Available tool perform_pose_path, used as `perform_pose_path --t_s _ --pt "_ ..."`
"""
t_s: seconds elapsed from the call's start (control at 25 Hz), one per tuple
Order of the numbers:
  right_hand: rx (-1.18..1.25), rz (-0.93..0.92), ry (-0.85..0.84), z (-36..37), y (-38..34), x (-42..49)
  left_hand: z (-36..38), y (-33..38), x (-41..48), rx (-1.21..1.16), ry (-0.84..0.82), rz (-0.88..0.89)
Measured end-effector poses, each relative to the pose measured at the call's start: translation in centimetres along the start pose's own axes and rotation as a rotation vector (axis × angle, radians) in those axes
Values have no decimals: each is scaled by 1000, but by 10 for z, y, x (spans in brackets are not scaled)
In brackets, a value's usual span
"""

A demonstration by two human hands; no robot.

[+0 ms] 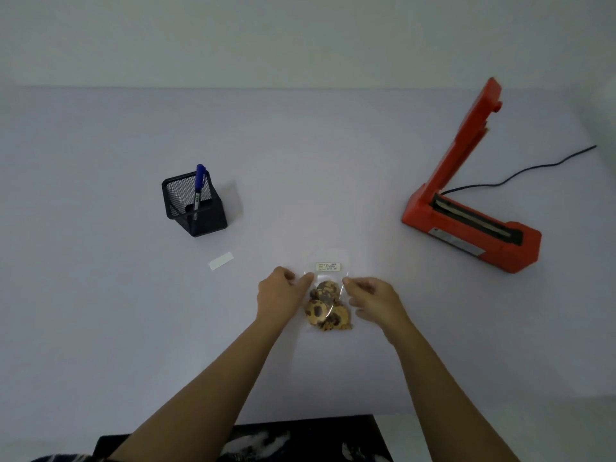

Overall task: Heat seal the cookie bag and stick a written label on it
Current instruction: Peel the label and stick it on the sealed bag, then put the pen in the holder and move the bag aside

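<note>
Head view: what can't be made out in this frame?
All in the head view:
- Label: writing too small to read.
- Bag: clear film on the pale table, so its seal cannot be judged.
- Left hand, right hand: too small to tell whether the fingers pinch the bag or only touch it.
- Sealer: plate text blurred.
- Cord: far end out of sight.
- Pen: lower part behind the holder mesh.
</note>
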State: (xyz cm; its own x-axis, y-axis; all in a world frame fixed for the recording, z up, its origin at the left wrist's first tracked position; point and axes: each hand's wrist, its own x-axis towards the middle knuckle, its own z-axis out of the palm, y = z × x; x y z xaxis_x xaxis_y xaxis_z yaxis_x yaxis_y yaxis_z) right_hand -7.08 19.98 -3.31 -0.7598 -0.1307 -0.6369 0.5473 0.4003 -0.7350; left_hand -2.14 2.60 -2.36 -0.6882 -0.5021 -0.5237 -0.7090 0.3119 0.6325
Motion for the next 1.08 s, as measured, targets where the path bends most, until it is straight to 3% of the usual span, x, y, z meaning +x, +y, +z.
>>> perform_pose_path --t_s 0.16,0.48,0.8,1.08 --pt "56 -13 -6 12 14 -12 8 -3 -10 -69 -76 -21" --pt "135 -90 24 24 -3 4 -4 6 10 -306 -77 -69" --pt "133 -226 27 34 -126 114 -42 89 133 -476 19 -8" --pt "155 -299 147 50 -224 233 -56 168 266 -447 141 33"
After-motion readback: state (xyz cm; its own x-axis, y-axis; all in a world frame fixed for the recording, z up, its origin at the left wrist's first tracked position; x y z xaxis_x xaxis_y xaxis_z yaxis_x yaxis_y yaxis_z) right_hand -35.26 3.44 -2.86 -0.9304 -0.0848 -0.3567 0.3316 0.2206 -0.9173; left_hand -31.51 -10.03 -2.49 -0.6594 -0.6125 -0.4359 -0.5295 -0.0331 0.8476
